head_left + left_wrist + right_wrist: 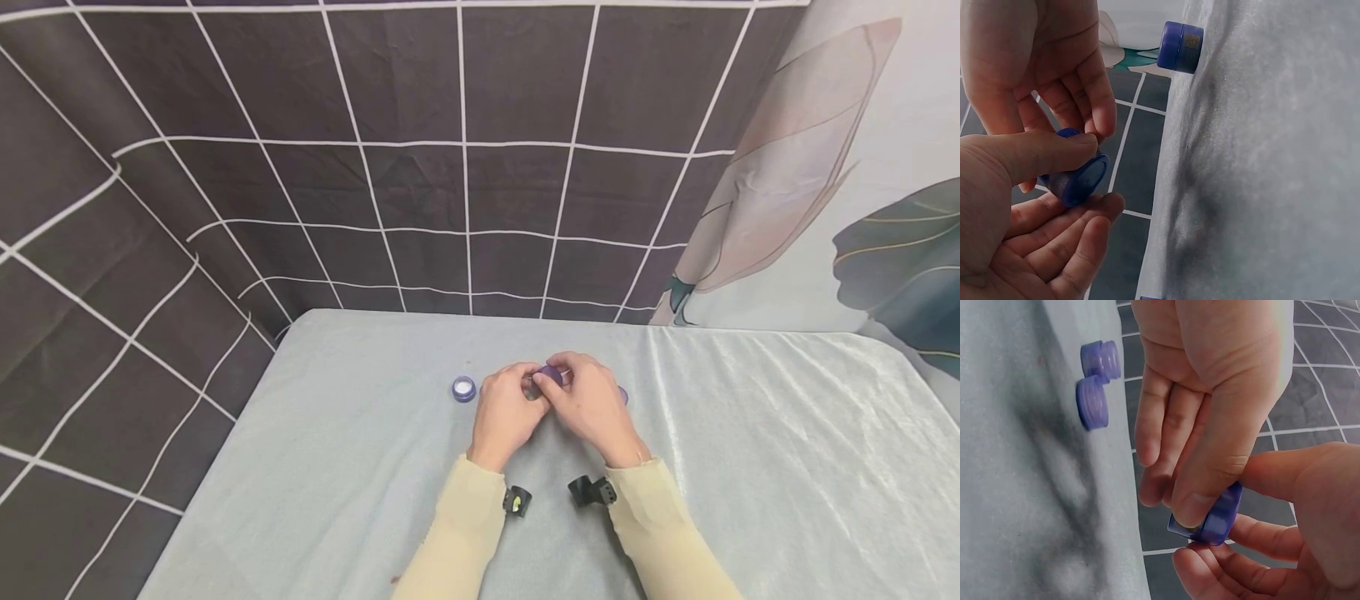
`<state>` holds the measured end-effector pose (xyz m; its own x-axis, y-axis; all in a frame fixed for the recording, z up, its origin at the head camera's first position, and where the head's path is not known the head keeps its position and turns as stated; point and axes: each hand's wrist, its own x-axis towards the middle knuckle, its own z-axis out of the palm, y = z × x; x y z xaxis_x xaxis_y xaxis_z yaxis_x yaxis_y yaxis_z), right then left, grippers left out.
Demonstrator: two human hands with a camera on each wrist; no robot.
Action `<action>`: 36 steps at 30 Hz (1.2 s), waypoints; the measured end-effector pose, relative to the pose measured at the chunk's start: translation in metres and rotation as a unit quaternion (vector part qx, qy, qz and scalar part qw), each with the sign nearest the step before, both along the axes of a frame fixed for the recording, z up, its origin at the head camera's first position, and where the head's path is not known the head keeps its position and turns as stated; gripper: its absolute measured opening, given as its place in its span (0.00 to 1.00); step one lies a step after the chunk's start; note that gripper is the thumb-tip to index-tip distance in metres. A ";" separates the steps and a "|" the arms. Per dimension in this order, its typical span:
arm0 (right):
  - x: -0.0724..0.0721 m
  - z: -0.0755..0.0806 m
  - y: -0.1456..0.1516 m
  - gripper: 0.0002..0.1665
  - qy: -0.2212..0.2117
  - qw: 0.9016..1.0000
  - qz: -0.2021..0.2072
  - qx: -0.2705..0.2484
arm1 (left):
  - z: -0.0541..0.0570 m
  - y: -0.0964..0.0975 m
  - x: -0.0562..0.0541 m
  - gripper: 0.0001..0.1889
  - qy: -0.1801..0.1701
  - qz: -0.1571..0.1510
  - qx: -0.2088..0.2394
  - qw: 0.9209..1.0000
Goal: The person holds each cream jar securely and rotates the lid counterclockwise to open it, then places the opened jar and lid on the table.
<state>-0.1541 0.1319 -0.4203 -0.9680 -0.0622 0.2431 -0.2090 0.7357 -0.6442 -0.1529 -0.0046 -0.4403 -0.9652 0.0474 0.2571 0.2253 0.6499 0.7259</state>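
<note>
Both hands meet over the cloth-covered table around a small purple jar (550, 375). My left hand (510, 412) pinches the jar (1082, 178) between thumb and fingertips, its lower fingers loosely bent beneath. From the other side, my right hand (592, 408) grips the same jar (1225, 515), thumb laid across its side. Fingers hide much of it. A closed purple jar (1180, 47) stands on the cloth just beyond my right hand. Left of my left hand lies an open jar with a threaded neck (1100, 361), and a purple lid (1092, 403) shows close by it.
A pale grey-blue cloth (337, 458) covers the table, with soft folds at the right. Behind it hangs a dark curtain with white grid lines (412, 183). Leaf-patterned fabric (795, 192) hangs at the right. Each wrist carries a small black camera (517, 500).
</note>
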 end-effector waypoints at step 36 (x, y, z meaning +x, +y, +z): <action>0.001 0.003 -0.001 0.15 0.014 1.000 -0.001 0.004 | 0.003 -0.001 0.001 0.13 0.036 0.003 0.021 0.999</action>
